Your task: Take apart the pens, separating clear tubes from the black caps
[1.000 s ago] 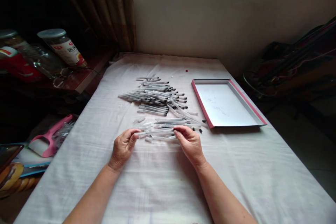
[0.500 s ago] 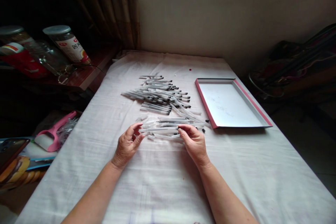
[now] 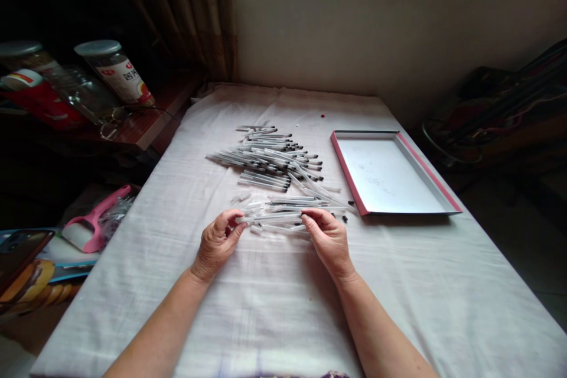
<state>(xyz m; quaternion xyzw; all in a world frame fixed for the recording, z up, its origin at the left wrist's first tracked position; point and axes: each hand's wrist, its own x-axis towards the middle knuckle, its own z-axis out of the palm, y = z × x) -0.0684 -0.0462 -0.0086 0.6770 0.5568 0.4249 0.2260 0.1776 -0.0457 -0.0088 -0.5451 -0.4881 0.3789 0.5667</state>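
A slim clear pen (image 3: 274,218) lies level between my two hands, above the white cloth. My left hand (image 3: 219,242) pinches it at the left end, where a whitish clear piece, perhaps a cap, shows at the fingertips. At the dark right end, the thumb and fingers of my right hand (image 3: 328,236) are closed on it. Just beyond and under the hands lie loose pen parts: clear tubes (image 3: 277,229), dark-filled refills (image 3: 296,201) and small clear caps (image 3: 240,197). Farther back is a pile of pens (image 3: 266,156) with black ends.
A shallow pink-edged box lid (image 3: 385,171) rests on the right of the cloth-covered table (image 3: 266,319). Small black plugs (image 3: 345,219) lie left of it. Jars (image 3: 116,74) and glasses (image 3: 110,124) stand on a side shelf; a pink-handled roller (image 3: 91,227) and a phone (image 3: 22,251) are below.
The left fingers have closed a little more on the pen's left end. The right hand holds its place; the whole view has shifted slightly.
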